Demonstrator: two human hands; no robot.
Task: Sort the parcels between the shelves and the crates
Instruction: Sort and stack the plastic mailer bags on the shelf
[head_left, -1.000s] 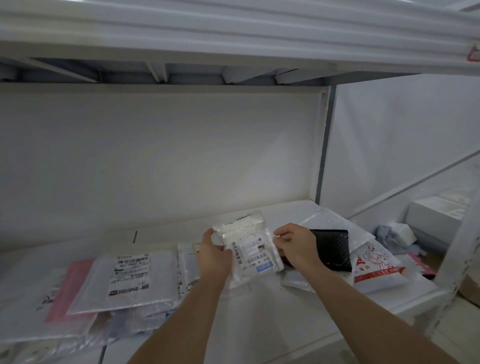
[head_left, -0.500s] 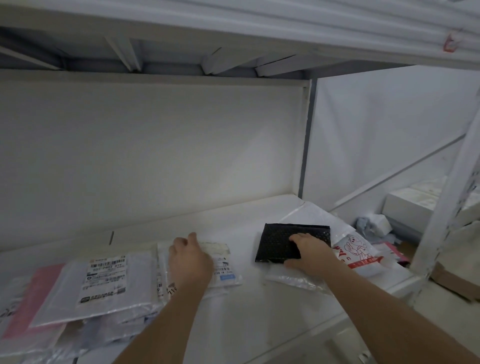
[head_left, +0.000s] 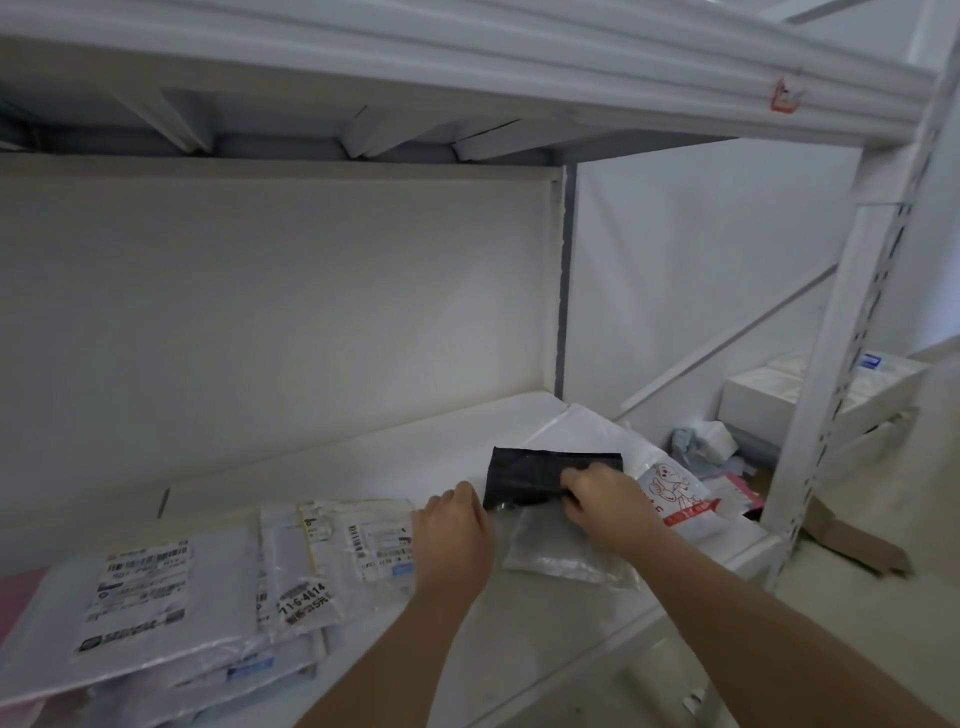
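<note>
A black bubble mailer (head_left: 524, 475) is tilted up off the white shelf (head_left: 363, 457), and my right hand (head_left: 605, 501) grips its front edge. My left hand (head_left: 454, 535) is beside its left end with fingers curled, near a clear plastic bag (head_left: 550, 551) that lies under the mailer; I cannot tell if it touches either. The small white labelled parcel (head_left: 363, 540) lies flat just left of my left hand. A white bag with red print (head_left: 675, 499) and a plain white mailer (head_left: 576, 431) lie behind my right hand.
More labelled parcels (head_left: 140, 597) are stacked at the shelf's left, with a pink one (head_left: 15, 597) at the edge. A white upright post (head_left: 841, 338) stands right. Past it are white boxes (head_left: 763, 395), crumpled bags (head_left: 701, 441) and cardboard (head_left: 852, 545) on the floor.
Both hands held the small white parcel a second ago. My left hand laid it on the stack, then moved right. My right hand went to the black mailer and tilted it up.
</note>
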